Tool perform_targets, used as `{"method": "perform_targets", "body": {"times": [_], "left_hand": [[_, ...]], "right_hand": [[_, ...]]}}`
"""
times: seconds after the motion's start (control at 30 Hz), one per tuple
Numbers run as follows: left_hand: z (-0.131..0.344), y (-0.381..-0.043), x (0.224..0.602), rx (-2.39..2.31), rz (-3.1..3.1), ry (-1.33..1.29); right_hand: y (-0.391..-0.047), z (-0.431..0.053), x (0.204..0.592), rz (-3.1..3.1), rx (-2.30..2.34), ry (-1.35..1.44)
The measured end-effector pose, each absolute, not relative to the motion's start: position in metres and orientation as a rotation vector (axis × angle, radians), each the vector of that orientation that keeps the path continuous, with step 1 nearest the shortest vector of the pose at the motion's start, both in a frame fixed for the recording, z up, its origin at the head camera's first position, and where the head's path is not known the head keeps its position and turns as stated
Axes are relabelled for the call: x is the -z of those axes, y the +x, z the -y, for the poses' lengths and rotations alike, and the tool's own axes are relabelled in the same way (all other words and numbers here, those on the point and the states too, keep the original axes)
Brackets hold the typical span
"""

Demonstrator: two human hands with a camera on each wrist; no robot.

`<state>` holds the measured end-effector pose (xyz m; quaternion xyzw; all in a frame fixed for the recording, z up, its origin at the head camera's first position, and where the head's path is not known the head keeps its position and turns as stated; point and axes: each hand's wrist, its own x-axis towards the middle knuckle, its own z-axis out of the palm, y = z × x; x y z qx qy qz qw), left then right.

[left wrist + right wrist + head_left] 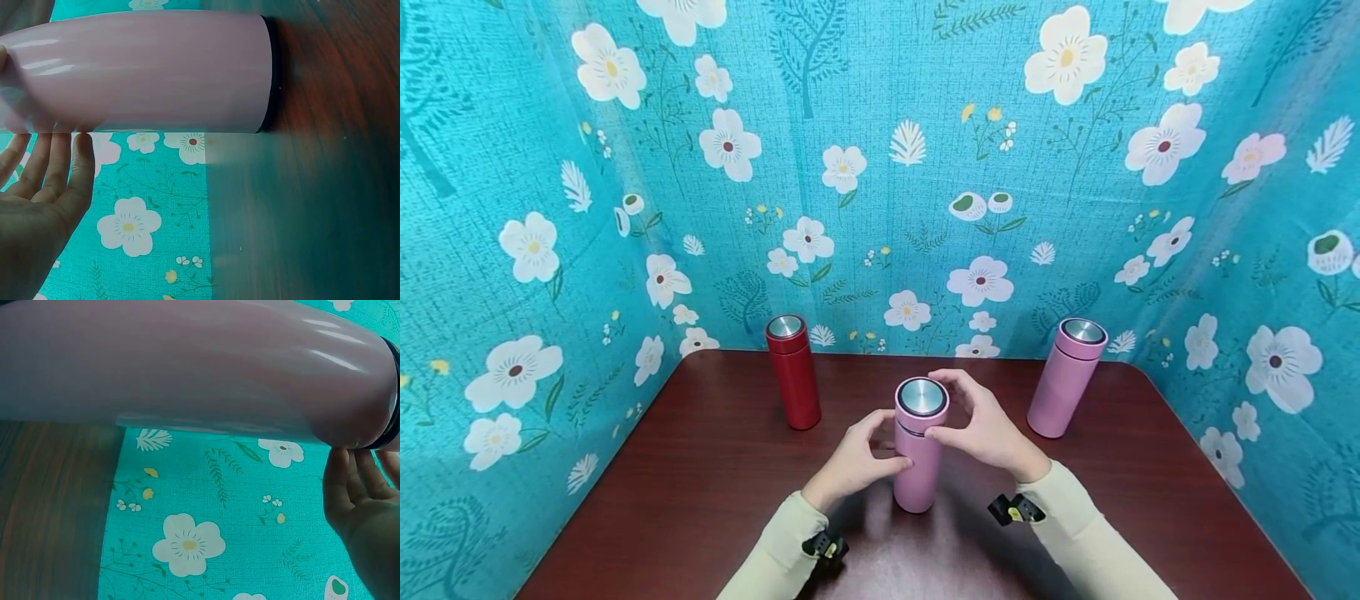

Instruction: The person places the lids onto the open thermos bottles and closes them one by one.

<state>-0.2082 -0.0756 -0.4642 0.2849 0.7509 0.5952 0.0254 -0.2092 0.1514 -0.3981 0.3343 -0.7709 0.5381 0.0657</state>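
Note:
A pink thermos [917, 475] with a brushed-metal disc on its lid [922, 397] stands upright on the dark wooden table. My left hand [857, 462] holds its body from the left, thumb on the near side; the left wrist view shows the fingertips of the left hand [47, 187] against the pink wall. From the right, my right hand [988, 425] grips around the lid, its thumb near the dark seam below it. In the right wrist view, fingers of the right hand [356, 481] touch the thermos close to a dark ring.
At the back left stands a red thermos [795, 379] with a metal-topped lid. Another pink thermos [1066, 379] is at the back right. Blue flowered cloth [865, 233] hangs behind the table [700, 483] and along both sides.

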Motion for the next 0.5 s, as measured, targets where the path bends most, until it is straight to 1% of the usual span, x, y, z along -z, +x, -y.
{"method": "perform_targets", "body": {"times": [0.23,0.5], "left_hand": [[0.0761,-0.2078,0.4630,-1.851,-2.313,0.880],[0.0757,-0.2083,0.4644,-1.855,-2.305,0.870]], "right_hand": [[-0.2067,-0.1542,0.3929,2.272,-1.646,1.196],[-0.2091,-0.1532,0.3939,2.264,-1.630,1.165]]}}
